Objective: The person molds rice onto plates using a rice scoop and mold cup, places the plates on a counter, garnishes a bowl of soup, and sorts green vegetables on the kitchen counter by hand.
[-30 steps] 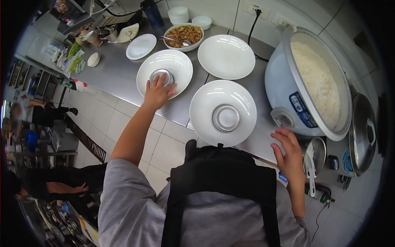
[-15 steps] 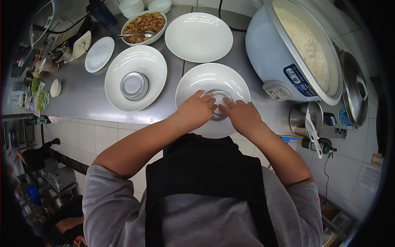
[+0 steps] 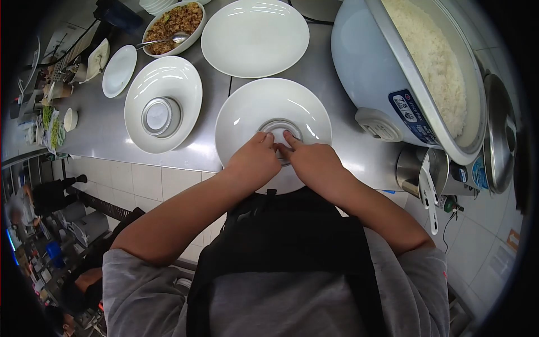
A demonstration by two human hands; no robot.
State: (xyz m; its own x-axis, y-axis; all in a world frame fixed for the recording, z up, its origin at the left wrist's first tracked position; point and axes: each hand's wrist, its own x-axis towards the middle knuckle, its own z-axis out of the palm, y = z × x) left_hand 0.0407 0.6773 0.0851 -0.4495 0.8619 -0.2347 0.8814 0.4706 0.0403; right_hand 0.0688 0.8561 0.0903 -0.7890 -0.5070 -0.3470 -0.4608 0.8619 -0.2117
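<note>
Both hands meet over a round metal mould (image 3: 286, 124) in the middle of the nearer white plate (image 3: 241, 112). My left hand (image 3: 257, 160) has its fingers curled, with the tips at the mould's left side. From the right, my right hand (image 3: 311, 160) touches the mould's top with its fingertips, the other fingers folded under. The hands partly cover the mould, and whether they grip it is hard to see. A second metal mould (image 3: 160, 117) sits on another white plate (image 3: 191, 95) to the left.
A large cooker of white rice (image 3: 370, 62) stands at the right, beside a steel pot with white utensils (image 3: 429, 194). Behind are a big white plate (image 3: 255, 36) and a bowl of brown food with a spoon (image 3: 174, 28). People are in the left background.
My left hand left the mould on the left plate and joined my right hand at the nearer plate's mould. Since then the fingers of both hands have drawn closer together over it.
</note>
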